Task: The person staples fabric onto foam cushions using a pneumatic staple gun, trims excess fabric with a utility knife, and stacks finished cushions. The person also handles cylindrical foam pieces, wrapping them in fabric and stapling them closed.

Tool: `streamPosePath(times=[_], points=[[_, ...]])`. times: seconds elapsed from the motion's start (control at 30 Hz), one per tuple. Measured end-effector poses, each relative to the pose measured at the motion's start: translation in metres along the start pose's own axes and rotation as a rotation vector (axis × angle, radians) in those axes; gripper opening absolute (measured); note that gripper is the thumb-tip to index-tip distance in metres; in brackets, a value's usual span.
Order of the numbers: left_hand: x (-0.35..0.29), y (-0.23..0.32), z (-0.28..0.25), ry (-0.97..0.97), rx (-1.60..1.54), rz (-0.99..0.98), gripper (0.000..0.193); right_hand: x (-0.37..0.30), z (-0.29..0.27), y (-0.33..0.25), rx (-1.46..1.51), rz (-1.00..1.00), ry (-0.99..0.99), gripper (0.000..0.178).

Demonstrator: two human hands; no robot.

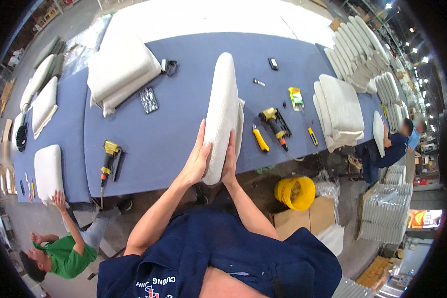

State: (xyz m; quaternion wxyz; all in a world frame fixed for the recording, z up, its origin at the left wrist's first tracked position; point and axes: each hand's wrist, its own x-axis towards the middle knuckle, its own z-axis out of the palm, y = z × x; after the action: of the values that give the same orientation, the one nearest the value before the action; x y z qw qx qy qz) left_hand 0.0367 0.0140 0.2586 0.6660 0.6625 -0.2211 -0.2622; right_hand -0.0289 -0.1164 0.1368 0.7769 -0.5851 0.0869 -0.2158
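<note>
Between my two hands a padded seat cushion [220, 114], covered in off-white fabric, stands on its edge over the front of the blue-covered table [179, 99]. My left hand [198, 161] presses its left face, and my right hand [229, 161] grips the other side, its fingers partly hidden. Right of the cushion lie a yellow utility knife [260, 138], a staple gun [275, 123] with an air hose, and a screwdriver [312, 136]. A second staple gun [110, 160] rests on the table to the left.
Stacked cushions stand at the back left [121, 72] and right [340, 109]. A small packet [149, 100] lies beside the left stack. Below the table's front edge is a yellow bucket [295, 192]. A person in green [72, 256] touches a cushion at left; another person [395, 151] is at right.
</note>
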Motion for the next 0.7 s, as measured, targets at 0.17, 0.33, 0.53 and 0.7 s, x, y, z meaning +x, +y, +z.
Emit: streamPosePath(times=[0.17,0.33,0.53,0.7], points=[[-0.01,0.006,-0.009,0.062,0.049,0.04,0.096,-0.029,-0.044,0.066,-0.088,0.196,-0.016,0.083],[-0.003,-0.012,-0.003,0.119,0.113,0.185,0.099,-0.04,-0.116,0.061,-0.546,0.551,-0.135,0.082],[-0.004,0.006,-0.031,0.246,0.2,-0.037,0.086,0.032,-0.201,0.07,-1.731,0.062,-0.035,0.07],[0.013,0.016,-0.079,0.377,0.805,-0.282,0.07,0.065,-0.263,0.071,-1.779,0.144,0.137,0.086]])
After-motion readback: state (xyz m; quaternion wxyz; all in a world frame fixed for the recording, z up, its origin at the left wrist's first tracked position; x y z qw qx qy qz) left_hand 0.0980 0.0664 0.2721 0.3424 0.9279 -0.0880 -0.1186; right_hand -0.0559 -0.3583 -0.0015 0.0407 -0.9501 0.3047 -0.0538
